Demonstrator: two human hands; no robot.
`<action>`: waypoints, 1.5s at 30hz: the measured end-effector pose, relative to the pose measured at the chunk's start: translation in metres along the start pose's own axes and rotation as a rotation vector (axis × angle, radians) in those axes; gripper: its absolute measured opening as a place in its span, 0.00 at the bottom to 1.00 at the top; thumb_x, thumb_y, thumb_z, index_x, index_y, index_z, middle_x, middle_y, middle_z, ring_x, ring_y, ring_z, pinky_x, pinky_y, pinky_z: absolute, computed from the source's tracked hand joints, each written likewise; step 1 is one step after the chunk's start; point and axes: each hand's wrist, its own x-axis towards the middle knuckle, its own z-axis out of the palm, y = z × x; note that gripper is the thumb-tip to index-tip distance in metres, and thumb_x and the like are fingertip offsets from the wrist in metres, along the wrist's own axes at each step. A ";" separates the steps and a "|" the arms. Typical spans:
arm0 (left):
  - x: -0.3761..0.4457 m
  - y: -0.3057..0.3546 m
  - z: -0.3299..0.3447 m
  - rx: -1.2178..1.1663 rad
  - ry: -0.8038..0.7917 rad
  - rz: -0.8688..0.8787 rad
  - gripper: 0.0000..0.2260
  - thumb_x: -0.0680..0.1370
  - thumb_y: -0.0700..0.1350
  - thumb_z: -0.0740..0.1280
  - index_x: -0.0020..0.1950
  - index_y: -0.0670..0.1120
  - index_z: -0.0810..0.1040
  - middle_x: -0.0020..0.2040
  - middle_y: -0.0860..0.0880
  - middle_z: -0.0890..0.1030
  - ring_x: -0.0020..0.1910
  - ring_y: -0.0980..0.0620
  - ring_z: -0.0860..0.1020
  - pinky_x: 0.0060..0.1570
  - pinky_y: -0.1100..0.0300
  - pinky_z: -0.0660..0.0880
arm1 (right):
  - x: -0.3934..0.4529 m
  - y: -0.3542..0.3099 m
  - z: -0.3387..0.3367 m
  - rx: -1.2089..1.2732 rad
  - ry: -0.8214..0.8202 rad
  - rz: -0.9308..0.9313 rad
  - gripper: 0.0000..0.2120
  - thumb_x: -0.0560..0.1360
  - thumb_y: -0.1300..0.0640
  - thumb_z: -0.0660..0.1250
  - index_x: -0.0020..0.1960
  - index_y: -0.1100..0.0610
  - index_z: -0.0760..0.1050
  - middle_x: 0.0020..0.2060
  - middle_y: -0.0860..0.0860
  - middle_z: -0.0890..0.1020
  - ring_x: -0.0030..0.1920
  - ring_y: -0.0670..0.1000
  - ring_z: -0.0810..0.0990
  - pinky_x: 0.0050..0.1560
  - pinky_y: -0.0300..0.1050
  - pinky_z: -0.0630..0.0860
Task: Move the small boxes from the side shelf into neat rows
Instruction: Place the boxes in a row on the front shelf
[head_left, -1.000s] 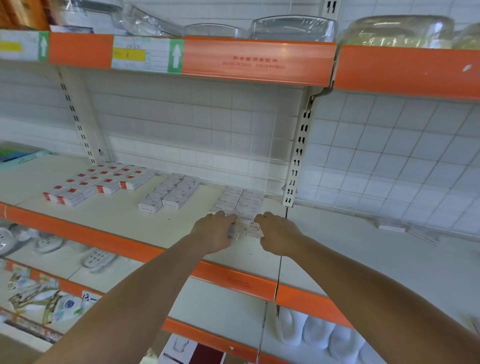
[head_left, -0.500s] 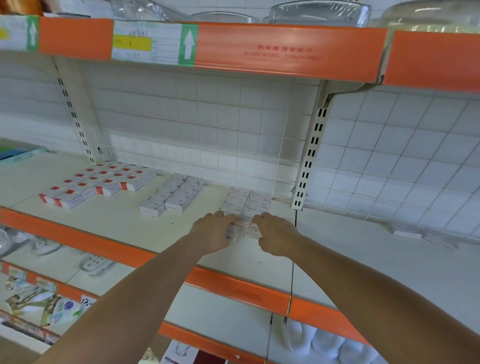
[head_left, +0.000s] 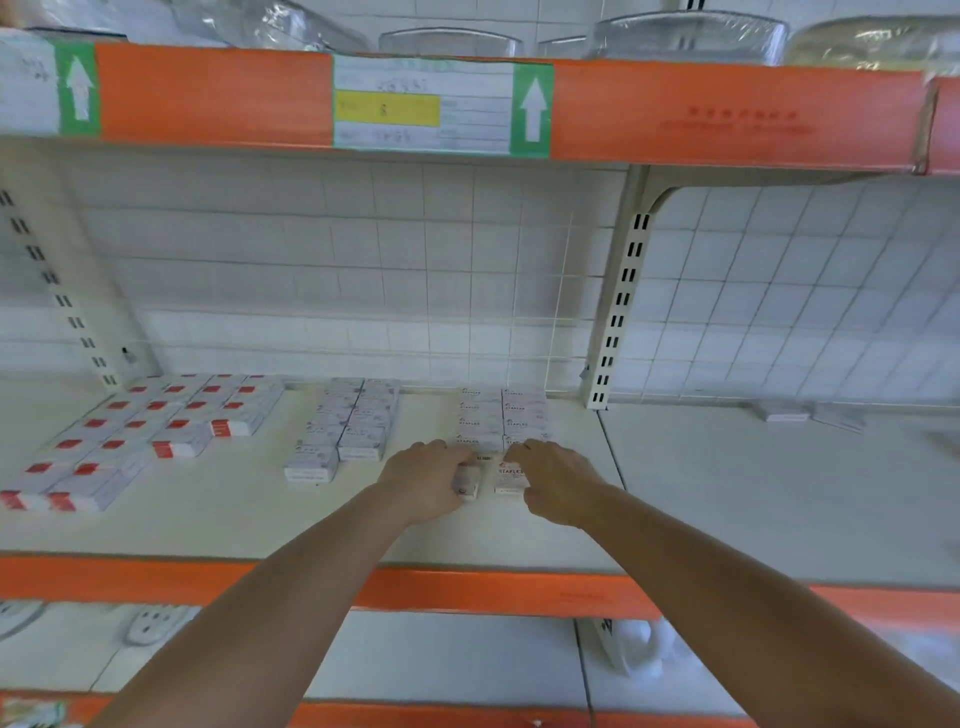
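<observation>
We note two small white cardboard staple boxes at the near end of a double row of like boxes (head_left: 501, 418) on the white metal shelf (head_left: 727, 493). Our left hand (head_left: 428, 480) curls its fingers round the left box (head_left: 467, 480); our right hand (head_left: 556, 480) grips the right box (head_left: 508, 478). Leftward lie a second white row (head_left: 345, 428) and red-marked boxes (head_left: 140, 436).
</observation>
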 end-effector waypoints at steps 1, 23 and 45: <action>0.001 -0.003 0.000 0.001 -0.007 0.013 0.22 0.75 0.48 0.64 0.70 0.54 0.68 0.60 0.47 0.74 0.59 0.44 0.73 0.54 0.53 0.73 | 0.000 -0.003 0.000 -0.022 0.015 0.015 0.27 0.75 0.66 0.60 0.72 0.52 0.65 0.62 0.52 0.74 0.62 0.55 0.73 0.57 0.49 0.73; 0.005 -0.007 -0.003 -0.080 0.009 0.073 0.22 0.76 0.47 0.64 0.71 0.52 0.69 0.64 0.49 0.73 0.61 0.48 0.74 0.51 0.58 0.71 | 0.002 0.002 0.006 -0.097 0.038 0.130 0.22 0.78 0.60 0.61 0.71 0.49 0.67 0.62 0.51 0.73 0.62 0.53 0.71 0.56 0.47 0.73; 0.005 -0.003 -0.004 -0.033 -0.040 0.094 0.19 0.76 0.42 0.63 0.67 0.49 0.70 0.64 0.49 0.71 0.61 0.48 0.72 0.53 0.55 0.71 | 0.001 0.011 0.011 -0.074 0.052 0.105 0.18 0.80 0.60 0.58 0.68 0.51 0.71 0.60 0.52 0.75 0.59 0.54 0.74 0.53 0.48 0.75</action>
